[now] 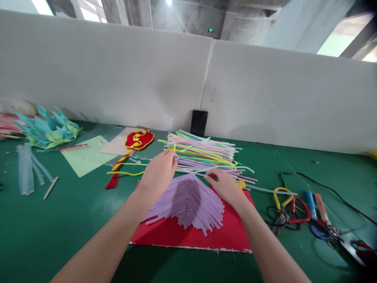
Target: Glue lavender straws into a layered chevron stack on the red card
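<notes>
My left hand (159, 173) reaches into a heap of pastel straws (206, 155), its fingers curled down onto the pile's left end. My right hand (225, 184) rests by the peak of a chevron of purple straws (191, 202) laid on a red sheet (176, 236), fingertips pinched on a thin pale straw. Both forearms come in from the bottom edge. What the left fingers hold is hidden under the hand.
A red and yellow tasselled ornament (134, 147) lies left of the straws. Glue sticks (26, 171), a pale green sheet (85, 157) and a blue-green paper piece (48, 129) sit far left. Scissors and pliers (291, 208) with cables lie right. A dark phone (198, 122) leans on the white partition.
</notes>
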The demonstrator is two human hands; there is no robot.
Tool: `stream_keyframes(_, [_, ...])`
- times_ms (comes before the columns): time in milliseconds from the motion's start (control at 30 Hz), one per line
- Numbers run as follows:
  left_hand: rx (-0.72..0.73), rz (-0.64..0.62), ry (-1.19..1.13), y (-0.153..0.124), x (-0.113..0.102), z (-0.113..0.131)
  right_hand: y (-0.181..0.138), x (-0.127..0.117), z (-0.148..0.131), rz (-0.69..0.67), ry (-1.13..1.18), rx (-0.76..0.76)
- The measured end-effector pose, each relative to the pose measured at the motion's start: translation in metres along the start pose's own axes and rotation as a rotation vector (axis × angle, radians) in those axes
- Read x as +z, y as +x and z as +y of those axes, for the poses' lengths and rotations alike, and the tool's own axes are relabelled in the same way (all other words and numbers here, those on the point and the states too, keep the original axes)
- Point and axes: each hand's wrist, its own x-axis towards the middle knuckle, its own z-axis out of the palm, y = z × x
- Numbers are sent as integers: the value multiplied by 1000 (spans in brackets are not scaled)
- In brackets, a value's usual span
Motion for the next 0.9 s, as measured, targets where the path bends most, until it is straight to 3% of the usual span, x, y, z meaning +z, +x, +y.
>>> stream_keyframes(133, [-30, -23, 68, 3, 3, -9, 1, 11, 5, -51, -94, 28])
stream_keyframes(333, [-65, -23, -39, 6, 4, -20, 0, 18, 9, -35, -52, 54])
stream_keyframes(567, [-2, 14, -208, 5, 2, -16, -3, 27, 1, -11, -143, 59])
stream_keyframes(733, [63, 27, -189, 3, 0, -13, -4, 34, 2, -2, -273, 8])
stream_keyframes(900, [-10, 37, -207, 2, -4, -4, -2, 39, 4, -11, -242, 16])
